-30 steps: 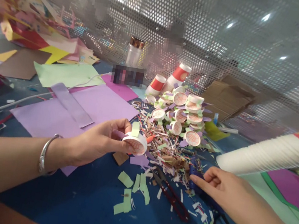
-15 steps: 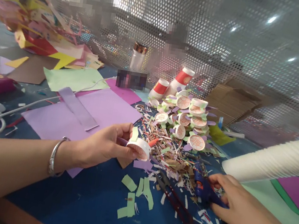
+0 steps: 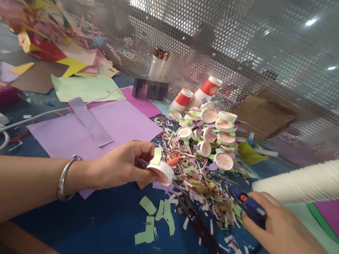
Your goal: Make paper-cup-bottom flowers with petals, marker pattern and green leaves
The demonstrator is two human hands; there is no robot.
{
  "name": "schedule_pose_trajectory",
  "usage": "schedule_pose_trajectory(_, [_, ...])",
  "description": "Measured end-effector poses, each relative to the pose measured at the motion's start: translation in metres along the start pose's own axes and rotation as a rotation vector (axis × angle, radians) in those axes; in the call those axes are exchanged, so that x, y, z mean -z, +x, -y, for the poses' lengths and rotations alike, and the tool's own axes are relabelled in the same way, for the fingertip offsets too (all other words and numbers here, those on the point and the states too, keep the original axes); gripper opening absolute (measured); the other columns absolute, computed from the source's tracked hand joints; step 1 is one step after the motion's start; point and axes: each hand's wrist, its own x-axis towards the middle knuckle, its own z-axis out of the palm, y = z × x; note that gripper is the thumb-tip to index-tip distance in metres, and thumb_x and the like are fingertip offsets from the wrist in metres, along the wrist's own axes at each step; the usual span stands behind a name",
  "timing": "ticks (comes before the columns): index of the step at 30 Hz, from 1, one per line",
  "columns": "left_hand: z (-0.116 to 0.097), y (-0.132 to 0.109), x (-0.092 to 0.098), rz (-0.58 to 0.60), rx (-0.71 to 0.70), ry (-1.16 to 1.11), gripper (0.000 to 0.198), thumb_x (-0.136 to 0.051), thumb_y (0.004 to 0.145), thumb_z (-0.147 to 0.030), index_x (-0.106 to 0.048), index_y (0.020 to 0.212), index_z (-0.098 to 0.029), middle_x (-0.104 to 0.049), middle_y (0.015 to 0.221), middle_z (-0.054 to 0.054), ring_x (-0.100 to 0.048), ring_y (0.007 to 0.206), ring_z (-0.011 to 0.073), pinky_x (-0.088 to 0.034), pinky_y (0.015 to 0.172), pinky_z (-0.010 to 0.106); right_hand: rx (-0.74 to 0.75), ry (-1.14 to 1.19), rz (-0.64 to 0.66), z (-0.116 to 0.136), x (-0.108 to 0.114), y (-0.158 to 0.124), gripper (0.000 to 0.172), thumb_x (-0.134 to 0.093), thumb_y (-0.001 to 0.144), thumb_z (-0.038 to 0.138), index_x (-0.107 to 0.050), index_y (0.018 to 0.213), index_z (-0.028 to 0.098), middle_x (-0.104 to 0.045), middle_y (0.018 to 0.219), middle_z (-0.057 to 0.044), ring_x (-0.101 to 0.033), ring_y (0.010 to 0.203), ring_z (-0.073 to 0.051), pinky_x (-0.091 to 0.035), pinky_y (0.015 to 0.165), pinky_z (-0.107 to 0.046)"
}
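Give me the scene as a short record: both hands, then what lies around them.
Left hand: pinches a white round paper cup base with a pale green paper tab
Right hand: grips a dark blue plastic glue gun
Between the forearms: dark scissors with red handles; loose pale green paper strips
Beyond the hands: multicoloured paper scraps; pile of white cup bases
Right edge: slanted stack of white paper cups
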Motion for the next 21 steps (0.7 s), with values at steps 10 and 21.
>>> schedule_pose_trajectory(10, [0.003, 0.000, 0.003, 0.000, 0.001, 0.026, 0.037, -0.083, 0.078, -0.038, -0.052, 0.081, -0.017, -0.064, 0.070, -0.001, -0.060, 0.061, 0.0108, -0.047, 0.060, 0.024, -0.057, -0.064, 0.041, 0.006, 0.007, -0.003, 0.020, -0.049, 0.085, 0.038, -0.060, 0.095, 0.024, -0.067, 0.098, -0.008, -0.068, 0.079, -0.027, -0.047, 0.064, -0.037])
schedule_pose_trajectory(21, [0.004, -0.001, 0.004, 0.001, -0.023, 0.031, 0.035, -0.082, 0.080, -0.037, -0.054, 0.083, -0.017, -0.064, 0.072, -0.001, -0.061, 0.065, 0.0112, -0.047, 0.062, 0.024, -0.084, -0.136, 0.229, -0.010, -0.009, -0.008, 0.021, -0.059, 0.078, 0.033, -0.062, 0.094, 0.020, -0.066, 0.094, -0.011, -0.070, 0.087, -0.032, -0.053, 0.075, -0.043])
